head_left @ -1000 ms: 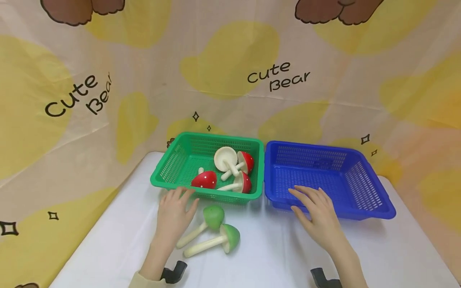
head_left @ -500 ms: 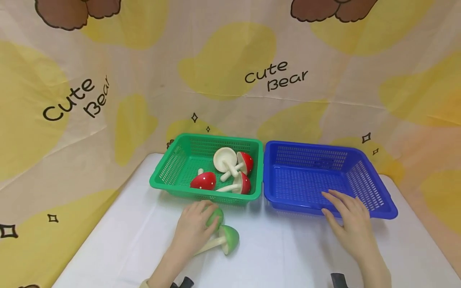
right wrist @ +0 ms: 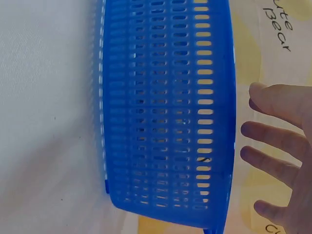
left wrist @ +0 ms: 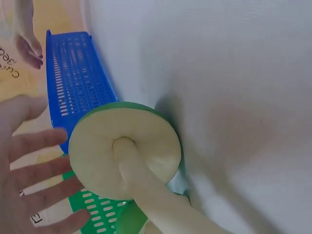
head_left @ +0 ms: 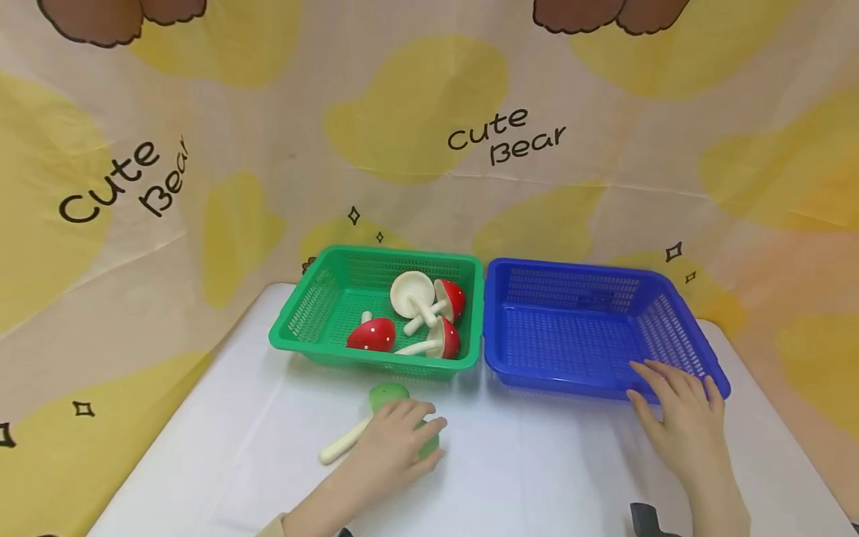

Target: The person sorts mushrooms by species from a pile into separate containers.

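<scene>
My left hand [head_left: 396, 441] hovers over the nearer green-capped toy mushroom [head_left: 430, 441] and hides most of it in the head view. In the left wrist view its fingers are spread beside the pale underside of that mushroom cap [left wrist: 100, 158], not wrapped round it. A second green-capped mushroom [head_left: 385, 394] lies just behind, its cream stem partly covered by the hand. Over the front right rim of the blue basket [head_left: 557, 384] is my right hand [head_left: 687, 425], fingers apart and holding nothing; the right wrist view shows a gap between fingertips and basket wall.
A green basket [head_left: 362, 360] stands left of the blue one, with several red-capped toy mushrooms [head_left: 373, 335] inside. Both sit at the back of the white table [head_left: 523, 470], against a patterned cloth backdrop [head_left: 403, 112].
My left hand has moved right from beside the green-capped mushrooms to over the nearer one. My right hand has shifted right along the blue basket's front. The mushrooms have not visibly moved.
</scene>
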A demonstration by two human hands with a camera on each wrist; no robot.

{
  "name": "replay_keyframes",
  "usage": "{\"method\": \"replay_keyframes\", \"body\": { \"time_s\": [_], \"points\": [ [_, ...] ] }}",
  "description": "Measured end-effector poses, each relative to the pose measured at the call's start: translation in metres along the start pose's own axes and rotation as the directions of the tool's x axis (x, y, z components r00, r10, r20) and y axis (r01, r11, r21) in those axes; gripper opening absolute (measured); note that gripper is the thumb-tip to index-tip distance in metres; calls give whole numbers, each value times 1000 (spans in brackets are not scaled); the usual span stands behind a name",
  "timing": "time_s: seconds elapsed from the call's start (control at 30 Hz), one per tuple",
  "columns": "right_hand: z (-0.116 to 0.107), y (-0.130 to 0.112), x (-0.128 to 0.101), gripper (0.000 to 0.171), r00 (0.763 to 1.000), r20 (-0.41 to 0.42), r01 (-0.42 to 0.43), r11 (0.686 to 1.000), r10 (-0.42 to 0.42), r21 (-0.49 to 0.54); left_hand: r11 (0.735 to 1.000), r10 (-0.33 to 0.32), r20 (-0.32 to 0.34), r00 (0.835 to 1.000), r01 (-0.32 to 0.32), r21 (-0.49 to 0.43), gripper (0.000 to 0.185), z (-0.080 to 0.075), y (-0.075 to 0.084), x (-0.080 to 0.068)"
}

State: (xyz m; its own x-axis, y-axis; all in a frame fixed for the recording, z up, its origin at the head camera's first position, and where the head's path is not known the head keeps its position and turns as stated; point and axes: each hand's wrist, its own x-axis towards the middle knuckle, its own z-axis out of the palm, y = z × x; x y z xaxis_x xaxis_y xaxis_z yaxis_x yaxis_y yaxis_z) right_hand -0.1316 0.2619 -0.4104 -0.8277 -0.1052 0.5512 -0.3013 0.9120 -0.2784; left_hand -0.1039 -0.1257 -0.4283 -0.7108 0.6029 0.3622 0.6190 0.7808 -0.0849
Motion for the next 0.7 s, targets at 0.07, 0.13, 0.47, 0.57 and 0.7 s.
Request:
{"method": "replay_keyframes", "body": {
  "time_s": [0.07, 0.13, 0.47, 0.57, 0.7],
  "points": [
    [2, 3, 0, 35, 1000, 10, -5, 1000, 5, -1, 999, 32, 57, 998, -33, 5, 38, 0, 1, 0],
    [4, 5, 0, 34, 1000, 15, -10, 1000, 10, -1, 998, 61, 100, 993, -63, 11, 40, 1, 1, 0],
    [11, 16, -6, 35, 998, 23, -63, 998, 63, 7, 989, 142, 236, 961, -150, 16, 43, 4, -1, 1],
    [11, 19, -6, 34, 998, 11, -59, 998, 59, 20, 987, 146, 256, 956, -158, 28, 43, 7, 0, 1],
    [13, 22, -5, 31, 999, -18, -33, 999, 33, 37, 987, 145, 264, 953, -160, 36, 41, 9, 0, 1]
  ]
}}
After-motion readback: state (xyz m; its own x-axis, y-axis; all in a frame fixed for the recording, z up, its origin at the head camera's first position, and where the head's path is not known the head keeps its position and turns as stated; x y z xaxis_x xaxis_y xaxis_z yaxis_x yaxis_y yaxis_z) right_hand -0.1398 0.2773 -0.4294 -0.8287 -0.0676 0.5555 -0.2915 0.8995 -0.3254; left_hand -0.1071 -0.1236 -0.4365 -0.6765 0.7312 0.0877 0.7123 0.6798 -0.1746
